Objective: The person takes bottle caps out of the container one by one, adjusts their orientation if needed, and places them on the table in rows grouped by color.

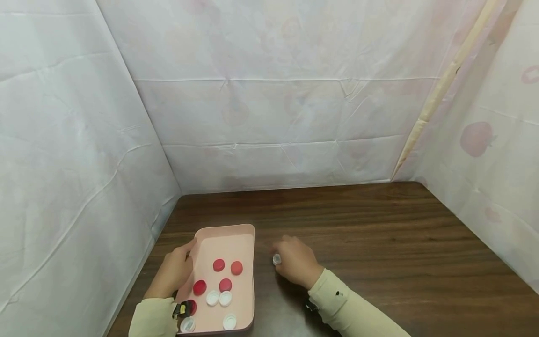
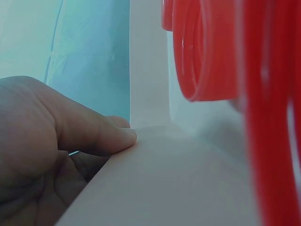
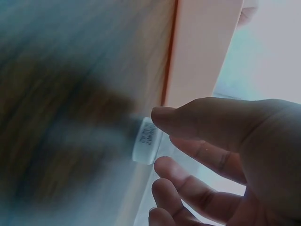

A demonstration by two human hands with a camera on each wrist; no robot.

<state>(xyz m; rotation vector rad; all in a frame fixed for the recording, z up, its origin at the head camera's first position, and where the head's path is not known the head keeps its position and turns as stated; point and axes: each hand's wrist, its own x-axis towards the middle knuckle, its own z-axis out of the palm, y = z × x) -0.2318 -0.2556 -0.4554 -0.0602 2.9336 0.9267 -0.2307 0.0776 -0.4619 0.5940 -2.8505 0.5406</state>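
My left hand (image 1: 171, 271) grips the left side of a shallow pink tray (image 1: 225, 236), and the left wrist view has its thumb (image 2: 101, 139) over the rim. Several red bottle caps (image 1: 236, 267) and several white bottle caps (image 1: 229, 321) lie scattered in the tray. To the tray's right, low over the table, my right hand (image 1: 298, 261) pinches another white cap (image 1: 276, 259) between thumb and finger. Small dark print shows on this cap's side in the right wrist view. Large red caps (image 2: 207, 52) fill the right of the left wrist view.
The dark wood-grain table (image 1: 400, 252) extends to the right of the tray. White sheeting (image 1: 269, 112) walls it in at the back and both sides. A pale pole (image 1: 442, 89) runs down the back right corner.
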